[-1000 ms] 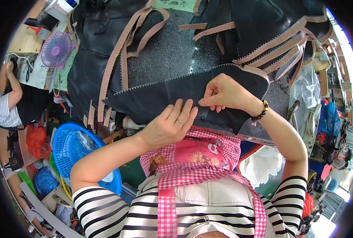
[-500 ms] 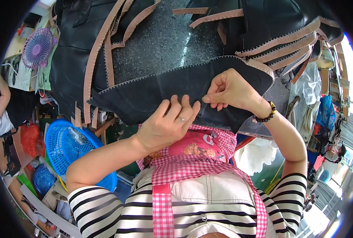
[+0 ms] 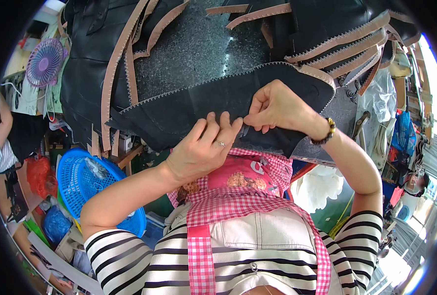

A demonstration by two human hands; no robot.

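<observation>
A long black leather piece point(image 3: 189, 107) with a white zigzag-stitched far edge lies across the worktop in front of me. My left hand point(image 3: 203, 151) rests on its near part, fingers spread; the thumb is hidden. Close beside those fingertips, my right hand point(image 3: 280, 112) pinches the same piece at a small fold or seam between thumb and bent fingers. At its right end, a tan strip point(image 3: 315, 73) runs along the piece's edge.
Black leather pieces with tan zigzag-edged strips point(image 3: 344, 43) lie at the far right, more at the far left. A blue basket point(image 3: 88, 179) stands left below the worktop point(image 3: 179, 66). A purple fan point(image 3: 46, 62) is far left. At the left edge shows another person's arm point(image 3: 3, 120).
Both hands have shifted slightly to the left and away from me, with the pinching fingers still against the black leather. The view has moved a little.
</observation>
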